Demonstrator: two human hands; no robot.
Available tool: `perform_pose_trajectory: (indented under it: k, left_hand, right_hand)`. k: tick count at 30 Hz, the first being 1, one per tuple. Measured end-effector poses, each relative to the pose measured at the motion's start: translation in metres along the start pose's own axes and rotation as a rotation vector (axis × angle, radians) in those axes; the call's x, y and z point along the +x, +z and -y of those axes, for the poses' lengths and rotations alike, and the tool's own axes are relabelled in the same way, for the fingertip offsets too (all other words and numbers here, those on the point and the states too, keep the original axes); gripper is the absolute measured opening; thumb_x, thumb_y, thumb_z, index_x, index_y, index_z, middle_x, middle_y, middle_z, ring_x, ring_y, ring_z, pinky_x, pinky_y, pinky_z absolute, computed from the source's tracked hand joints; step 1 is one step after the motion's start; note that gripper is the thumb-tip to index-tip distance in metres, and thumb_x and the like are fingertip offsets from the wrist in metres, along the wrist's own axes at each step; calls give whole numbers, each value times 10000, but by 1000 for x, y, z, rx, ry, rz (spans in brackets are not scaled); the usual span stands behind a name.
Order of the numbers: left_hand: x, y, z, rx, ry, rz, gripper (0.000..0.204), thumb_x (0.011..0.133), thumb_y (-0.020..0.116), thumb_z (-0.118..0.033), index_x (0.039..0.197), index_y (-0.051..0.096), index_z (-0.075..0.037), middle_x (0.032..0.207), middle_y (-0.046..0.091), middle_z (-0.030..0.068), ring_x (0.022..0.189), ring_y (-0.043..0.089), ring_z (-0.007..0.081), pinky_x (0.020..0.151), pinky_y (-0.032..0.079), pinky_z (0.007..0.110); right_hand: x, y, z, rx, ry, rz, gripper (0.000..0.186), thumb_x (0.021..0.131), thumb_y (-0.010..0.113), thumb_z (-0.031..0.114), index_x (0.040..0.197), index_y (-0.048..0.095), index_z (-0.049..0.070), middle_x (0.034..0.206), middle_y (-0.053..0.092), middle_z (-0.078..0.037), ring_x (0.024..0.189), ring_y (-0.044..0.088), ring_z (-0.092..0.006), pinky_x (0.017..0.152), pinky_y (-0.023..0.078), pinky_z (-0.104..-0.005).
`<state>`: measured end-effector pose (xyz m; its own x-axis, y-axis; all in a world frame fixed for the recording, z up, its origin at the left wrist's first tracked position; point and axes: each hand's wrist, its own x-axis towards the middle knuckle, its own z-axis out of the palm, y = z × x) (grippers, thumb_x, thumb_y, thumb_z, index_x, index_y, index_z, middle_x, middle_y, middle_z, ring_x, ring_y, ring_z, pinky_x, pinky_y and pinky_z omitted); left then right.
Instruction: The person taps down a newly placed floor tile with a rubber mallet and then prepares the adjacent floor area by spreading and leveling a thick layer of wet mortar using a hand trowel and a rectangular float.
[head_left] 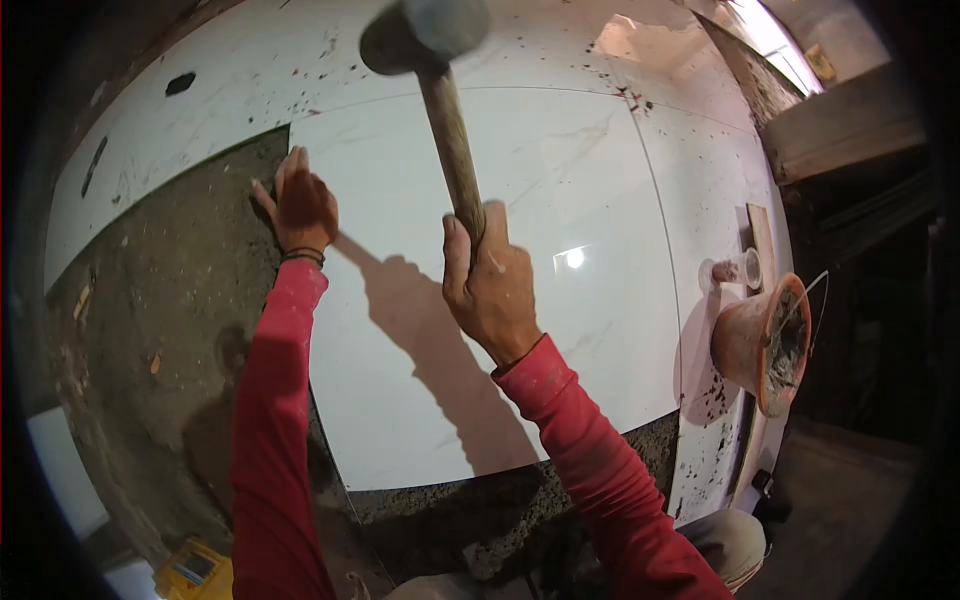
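A rubber mallet [424, 38] with a wooden handle is raised over a large white marbled tile [590, 330]. My right hand [488, 280] is wrapped round the lower handle, and the mallet's head is slightly blurred. My left hand [302, 200] lies with fingers apart at the tile's upper left edge, beside the rough grey cement bed [160, 310]. The shadow of my arm and the mallet falls across the tile. Along the tile's near edge a strip of dark, coarse mortar [530, 515] shows.
An orange bucket [742, 345] of grey mix stands at right, beside a small clear cup [740, 270] and a wooden strip [758, 228]. Speckled white tiles [170, 110] border the back and right. A yellow object [190, 570] lies lower left; a ledge [830, 120] is upper right.
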<state>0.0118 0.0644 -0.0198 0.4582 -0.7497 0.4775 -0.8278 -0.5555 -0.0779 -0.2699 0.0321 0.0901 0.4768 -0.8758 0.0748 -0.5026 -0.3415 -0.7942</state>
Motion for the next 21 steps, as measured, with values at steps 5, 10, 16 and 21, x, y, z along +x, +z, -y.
perform_pose_trajectory:
  k: [5,10,16,21]
  left_hand:
    - [17,14,2,-51,-75,172,587,980,442,-333,1511,308,-123,1556,335,47,1436,314,224,1182,84,632]
    - [53,9,7,7,7,307,650,989,417,-458,1536,268,-139,1589,286,51,1471,244,236,1187,61,619]
    - [87,-44,-50,157,-21,336,575,973,422,-418,1425,456,-64,1468,473,137,1374,412,286,1181,98,605]
    - [49,-62,-143,108,466,181,366,929,520,-291,1119,652,-8,1041,682,156,1052,622,276,1109,295,541]
  right_hand:
    - [-25,-6,-38,278,203,8,226,1000,529,247,977,531,23,618,584,-140,543,608,-335,515,446,-431]
    - [-25,-6,-65,346,264,-152,273,996,535,265,972,553,-7,719,632,-236,674,627,-448,592,473,-479]
    - [-28,2,-65,400,302,-193,222,975,552,222,999,504,7,691,633,-254,629,612,-484,536,467,-523]
    - [-33,5,-69,577,280,-374,194,959,575,203,1017,509,29,672,625,-211,604,627,-429,524,471,-488]
